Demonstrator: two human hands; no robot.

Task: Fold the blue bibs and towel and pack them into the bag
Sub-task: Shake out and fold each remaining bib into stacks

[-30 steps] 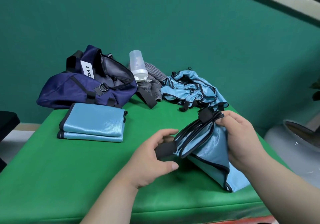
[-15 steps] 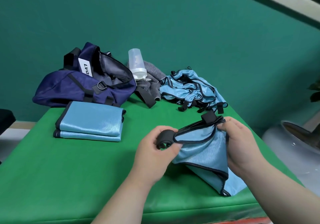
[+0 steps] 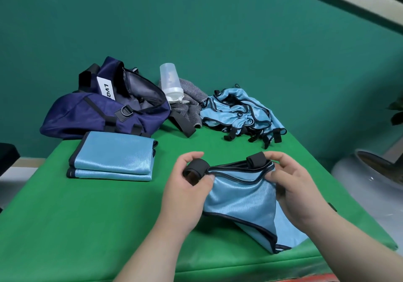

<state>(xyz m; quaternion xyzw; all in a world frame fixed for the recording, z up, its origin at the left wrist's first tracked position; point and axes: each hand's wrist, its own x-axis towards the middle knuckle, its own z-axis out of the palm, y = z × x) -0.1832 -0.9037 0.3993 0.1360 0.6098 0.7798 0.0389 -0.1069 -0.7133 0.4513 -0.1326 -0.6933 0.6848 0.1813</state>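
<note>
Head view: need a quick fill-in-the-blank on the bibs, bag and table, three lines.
1. The left hand and right hand hold a blue bib over the table, whose cover is ____.
2. The folded bibs lie in front of the navy bag, whose top is ____.
3. The pile of unfolded bibs lies to the ____ of the clear bottle.
Missing words: green; open; right.

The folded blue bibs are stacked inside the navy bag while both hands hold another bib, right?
Not inside: the head view shows folded blue bibs stacked on the green table in front of the navy bag. The left hand and right hand do hold another bib.
</note>
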